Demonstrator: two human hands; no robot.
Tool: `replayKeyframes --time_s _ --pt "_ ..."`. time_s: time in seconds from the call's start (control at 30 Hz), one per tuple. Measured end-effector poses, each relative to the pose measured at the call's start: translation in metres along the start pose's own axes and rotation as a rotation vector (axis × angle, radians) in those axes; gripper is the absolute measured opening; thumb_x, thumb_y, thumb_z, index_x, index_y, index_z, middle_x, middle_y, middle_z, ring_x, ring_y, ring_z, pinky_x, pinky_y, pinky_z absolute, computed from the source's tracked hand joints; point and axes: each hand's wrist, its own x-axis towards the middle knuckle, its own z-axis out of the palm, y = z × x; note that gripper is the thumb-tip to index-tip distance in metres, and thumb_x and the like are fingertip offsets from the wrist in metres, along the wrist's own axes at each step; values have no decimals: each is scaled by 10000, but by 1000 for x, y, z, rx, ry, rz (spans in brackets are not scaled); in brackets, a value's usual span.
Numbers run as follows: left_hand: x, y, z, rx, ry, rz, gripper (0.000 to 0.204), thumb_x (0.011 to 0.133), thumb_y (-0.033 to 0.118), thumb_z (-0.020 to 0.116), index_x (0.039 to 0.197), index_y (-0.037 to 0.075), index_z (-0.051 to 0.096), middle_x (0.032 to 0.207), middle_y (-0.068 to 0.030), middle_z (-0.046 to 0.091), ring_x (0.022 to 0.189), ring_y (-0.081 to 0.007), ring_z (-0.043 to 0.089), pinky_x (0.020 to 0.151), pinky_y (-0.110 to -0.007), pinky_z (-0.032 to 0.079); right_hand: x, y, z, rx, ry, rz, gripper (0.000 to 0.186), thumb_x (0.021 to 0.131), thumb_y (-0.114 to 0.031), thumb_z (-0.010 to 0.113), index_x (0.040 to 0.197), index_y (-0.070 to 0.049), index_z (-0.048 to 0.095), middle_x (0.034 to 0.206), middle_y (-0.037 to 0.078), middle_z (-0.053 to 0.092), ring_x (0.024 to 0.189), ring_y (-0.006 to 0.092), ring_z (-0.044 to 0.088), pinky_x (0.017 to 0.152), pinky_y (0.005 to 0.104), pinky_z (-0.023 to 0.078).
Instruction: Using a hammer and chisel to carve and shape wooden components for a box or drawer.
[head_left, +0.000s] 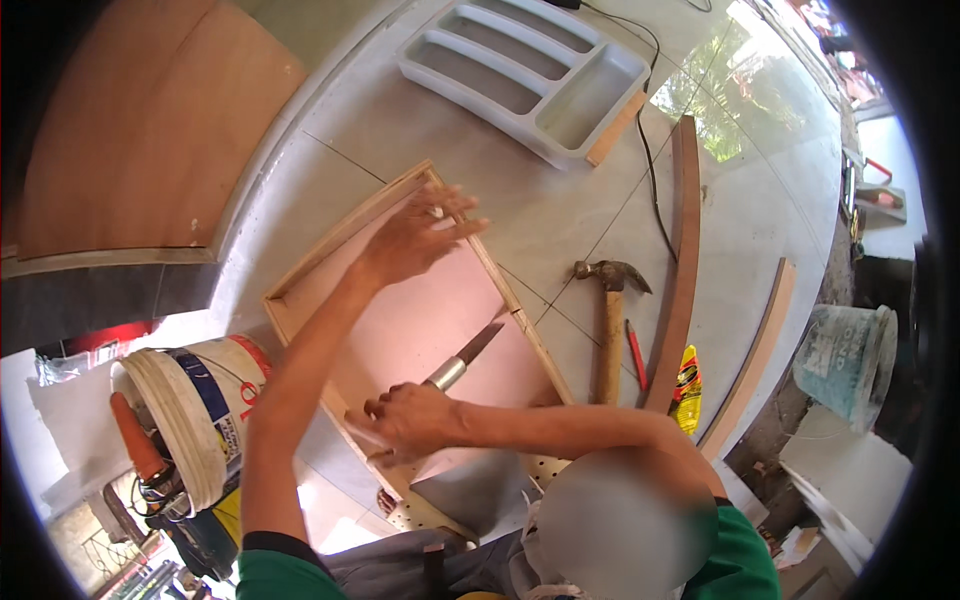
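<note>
A shallow wooden box (337, 278) with a pale pink base lies in front of me. My left hand (420, 225) is over its far corner, fingers apart and blurred, with a small white spot among them. My right hand (405, 425) is closed near the box's near left side, a pale, blurred piece at its fingers. Against that hand, a silver cylinder (447, 370) with a dark, tapered blade points toward the box's right edge. Whether my fingers hold the cylinder is unclear.
Right of the box are a claw hammer (610, 330), red pencil (635, 355), yellow packet (686, 385), two wooden strips (685, 230) and a cable (652, 180). A plastic tray (520, 120) is beyond. Buckets stand left (210, 420) and right (840, 365); a wooden panel (130, 130) is upper left.
</note>
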Motion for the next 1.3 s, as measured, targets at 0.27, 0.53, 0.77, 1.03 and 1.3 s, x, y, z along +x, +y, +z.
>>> replayKeyframes --time_s 0.27,0.53,0.77,1.03,1.3 --pt "-86 50 -57 -485 525 -703 546 905 377 599 1289 -3 517 1225 -186 588 1145 -313 561 995 -444 431 -26 -42 -58 353 429 -222 498 765 -325 740 1089 -25 509 775 128 503 658 317 542 606 417 460" --pt "-121 181 -15 -1261 588 -560 1100 591 705 741 1327 -55 440 1150 -227 600 1100 -341 578 990 -462 408 -74 -16 -48 335 590 -23 535 784 -270 757 1122 26 468 1015 169 551 904 268 555 785 379 471" --pt "-47 247 22 -799 466 -542 755 638 178 744 1297 -35 444 1015 -184 623 888 -359 619 828 -436 480 -143 -30 -45 441 929 288 336 827 -173 672 1003 20 461 997 182 524 923 260 543 822 375 452" --pt "7 292 0 -576 374 -355 398 693 238 678 1011 12 601 803 -117 621 719 -270 627 679 -404 511 -244 -3 -103 147 1148 855 436 881 -321 625 1132 14 505 937 149 590 824 273 605 745 376 495" --pt "56 284 5 -552 586 -333 160 762 179 600 868 62 581 685 -64 586 696 -239 628 621 -362 497 -236 78 -69 -391 650 1350 419 852 -283 653 1107 -1 478 959 267 593 859 436 597 776 466 477"
